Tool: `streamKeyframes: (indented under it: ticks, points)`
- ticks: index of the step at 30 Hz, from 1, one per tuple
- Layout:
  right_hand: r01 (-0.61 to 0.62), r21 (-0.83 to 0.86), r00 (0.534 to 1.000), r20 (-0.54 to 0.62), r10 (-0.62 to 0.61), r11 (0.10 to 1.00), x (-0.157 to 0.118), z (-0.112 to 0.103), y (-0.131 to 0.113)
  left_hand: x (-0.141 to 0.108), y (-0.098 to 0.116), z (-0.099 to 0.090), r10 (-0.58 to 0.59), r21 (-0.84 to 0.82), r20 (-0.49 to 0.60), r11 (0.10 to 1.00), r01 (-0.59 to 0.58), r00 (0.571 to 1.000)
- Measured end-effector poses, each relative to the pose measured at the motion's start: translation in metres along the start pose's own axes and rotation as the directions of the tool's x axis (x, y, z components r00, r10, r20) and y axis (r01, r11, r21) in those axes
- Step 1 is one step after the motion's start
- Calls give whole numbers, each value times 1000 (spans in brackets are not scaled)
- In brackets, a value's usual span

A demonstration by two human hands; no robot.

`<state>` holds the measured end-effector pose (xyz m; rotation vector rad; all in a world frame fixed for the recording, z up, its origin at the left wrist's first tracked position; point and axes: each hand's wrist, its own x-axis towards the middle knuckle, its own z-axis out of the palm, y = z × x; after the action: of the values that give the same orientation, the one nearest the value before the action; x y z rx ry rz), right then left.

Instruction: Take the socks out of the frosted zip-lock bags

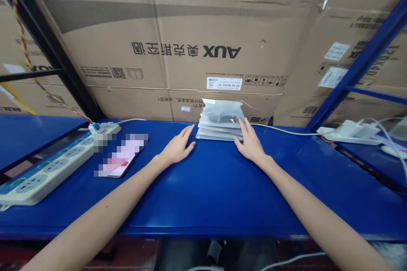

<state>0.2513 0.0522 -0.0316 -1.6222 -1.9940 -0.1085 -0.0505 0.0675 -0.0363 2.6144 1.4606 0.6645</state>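
A stack of translucent plastic packets (219,125) lies at the back middle of the blue table, against the cardboard; something dark shows inside the top one. My right hand (250,142) is at the stack's right side, fingers apart, its fingertips at the packets' edge. Just left of the stack, my left hand (178,146) rests on the table with thumb and fingers spread, holding nothing. A small gap separates it from the packets.
A phone (122,156) lies left of my left forearm. Beyond it runs a long power strip (54,167). Another power strip with plugs (348,131) and cables sits at the right. Printed cardboard (190,21) stands behind the blue table (210,194).
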Motion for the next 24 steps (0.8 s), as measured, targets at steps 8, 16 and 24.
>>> streamKeyframes:
  ticks: [8,16,24]
  points:
    - [11,-25,997,-71,-12,1000,-4,-12,-1,1,1,-1,57,95,133,993,-70,989]
    - [-148,-31,989,25,149,989,-16,-29,-3,0,0,-1,31,155,180,986,-60,983]
    - [-135,-228,808,538,240,964,-18,-18,3,-5,5,-2,-2,191,167,981,-30,986]
